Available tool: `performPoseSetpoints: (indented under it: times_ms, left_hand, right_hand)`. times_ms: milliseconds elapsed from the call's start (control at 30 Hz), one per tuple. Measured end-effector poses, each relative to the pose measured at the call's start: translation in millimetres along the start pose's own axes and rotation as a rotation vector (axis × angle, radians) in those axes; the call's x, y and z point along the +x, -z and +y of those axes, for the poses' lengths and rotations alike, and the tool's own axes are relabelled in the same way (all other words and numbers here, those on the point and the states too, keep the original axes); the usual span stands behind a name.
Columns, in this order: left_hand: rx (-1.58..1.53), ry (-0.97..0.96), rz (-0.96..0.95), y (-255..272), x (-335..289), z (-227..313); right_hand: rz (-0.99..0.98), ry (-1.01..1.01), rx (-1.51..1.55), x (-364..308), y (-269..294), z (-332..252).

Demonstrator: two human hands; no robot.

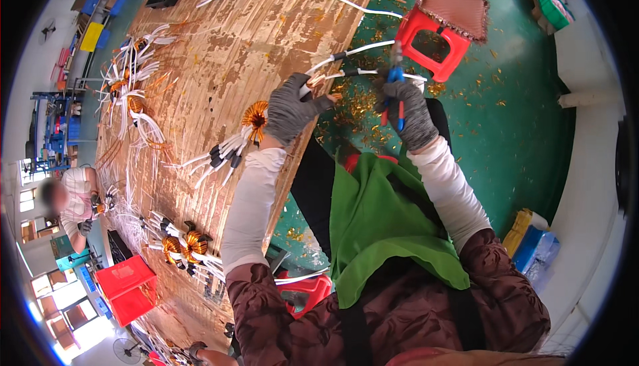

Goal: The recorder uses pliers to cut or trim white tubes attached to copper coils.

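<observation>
At frame centre, the left hand [290, 108], in a grey fingerless glove, is closed around the white sleeved leads [346, 55] of one copper-wound toroid coil [255, 116] resting at the edge of the wooden table [219, 46]. Right of centre, the right hand [414, 114], gloved alike, is clenched on one pair of blue-and-red-handled cutters [395, 80] whose tip meets two lead ends above the green floor [519, 120]. One red stool [431, 41] with one cushion [454, 4] stands at upper right; two further coils [185, 245] lie at lower left.

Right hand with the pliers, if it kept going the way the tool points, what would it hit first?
Probably the red plastic stool just beyond the pliers in the right hand; depth is unclear.
</observation>
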State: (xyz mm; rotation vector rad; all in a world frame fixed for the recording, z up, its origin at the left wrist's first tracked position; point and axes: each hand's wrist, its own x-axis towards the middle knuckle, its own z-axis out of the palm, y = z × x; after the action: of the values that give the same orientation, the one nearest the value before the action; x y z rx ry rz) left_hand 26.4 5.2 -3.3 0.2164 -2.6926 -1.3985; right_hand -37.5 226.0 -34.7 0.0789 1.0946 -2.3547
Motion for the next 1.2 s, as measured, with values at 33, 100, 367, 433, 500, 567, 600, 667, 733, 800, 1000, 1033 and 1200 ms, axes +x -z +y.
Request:
performPoseSetpoints:
  times_ms: [33,100,367,433,500,567,600,667,733,800,1000,1033,1200]
  left_hand:
    - [-0.138,-0.029,-0.020,3.9,0.6,-3.3]
    - [-0.214,-0.047,0.018,7.3,0.7,-24.2]
    - [-0.287,0.001,0.067,0.3,-1.0,-31.3]
    - [-0.297,0.007,0.086,0.7,-2.1,-29.3]
    - [-0.202,-0.048,0.141,2.8,-2.3,-27.5]
    - [-0.210,-0.088,0.152,0.9,-2.2,-39.4]
    - [-0.216,-0.139,0.154,0.2,-0.7,-40.0]
    - [-0.220,-0.156,0.188,-4.8,-0.9,-39.1]
    - [-0.225,-0.182,0.213,-7.0,1.6,-33.5]
    - [-0.110,-0.102,0.189,-0.7,2.0,-28.3]
    - [0.324,-0.502,0.083,-1.9,-33.3,8.0]
    - [0.496,-0.400,0.026,-10.4,-31.3,12.2]
    - [0.982,-0.285,-0.137,-30.1,6.0,-1.8]
  right_hand:
    - [0.001,0.004,0.004,-3.5,-1.5,5.4]
    - [-0.107,-0.159,0.086,-9.2,-9.7,26.0]
    - [-0.190,-0.245,0.648,10.6,-65.3,58.5]
    - [-0.233,-0.184,0.650,9.8,-71.4,53.5]
    - [-0.226,-0.082,0.476,1.6,-73.9,55.5]
    - [-0.224,0.013,0.300,-3.1,-75.2,54.4]
    - [-0.232,0.030,-0.031,-4.3,-73.5,50.1]
    - [-0.236,0.044,-0.361,-2.6,-69.6,49.3]
    - [-0.263,0.353,-0.676,5.6,-62.7,50.1]
    - [-0.232,0.306,-0.639,10.7,-48.0,33.8]
    - [-0.171,-0.227,0.208,-26.4,17.3,-33.4]
    - [-0.181,-0.356,0.252,-35.8,32.5,-24.9]
    - [-0.157,-0.377,-0.068,-67.8,63.9,34.0]
